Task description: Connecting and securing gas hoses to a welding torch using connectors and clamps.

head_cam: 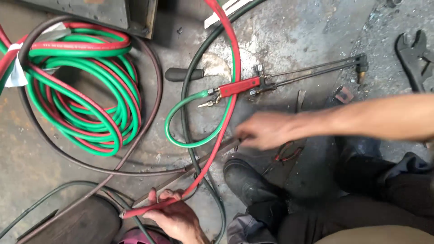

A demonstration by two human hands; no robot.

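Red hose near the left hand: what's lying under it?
A long thin metal bar and dark cable cross beneath the red hose. The left hand covers the hose's end section.

Coiled green-and-red hose (pixel 86 90) — black wrench (pixel 413 56) — dark boot (pixel 251 183)

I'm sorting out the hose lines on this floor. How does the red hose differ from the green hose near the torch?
The red hose runs long and nearly straight down to the left hand, which grips its end; the green hose curls in a loop and lies untouched. The green hose joins the cutting torch; the red hose's end is free. Both look similar in thickness.
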